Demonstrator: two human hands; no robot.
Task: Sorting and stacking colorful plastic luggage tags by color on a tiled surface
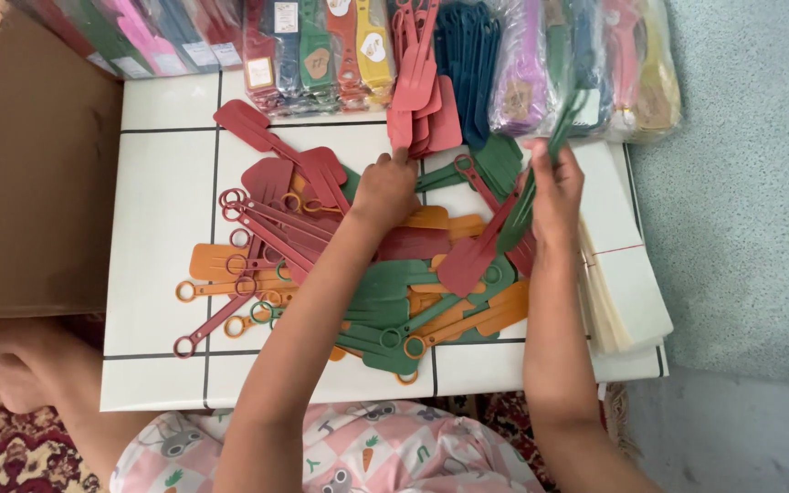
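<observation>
Spatulas (pixel 385 292): three colours; right hand (pixel 554 187) grips several.

- One head-worn camera looks steeply down from above the person's own arms.
- It faces forward across the white counter (pixel 162 183), toward its far edge.
- Close range: the counter nearly fills the view.

white tiled table (pixel 162 210): heap of plastic spatulas (pixel 367 283), paper stack (pixel 627 292).
</observation>
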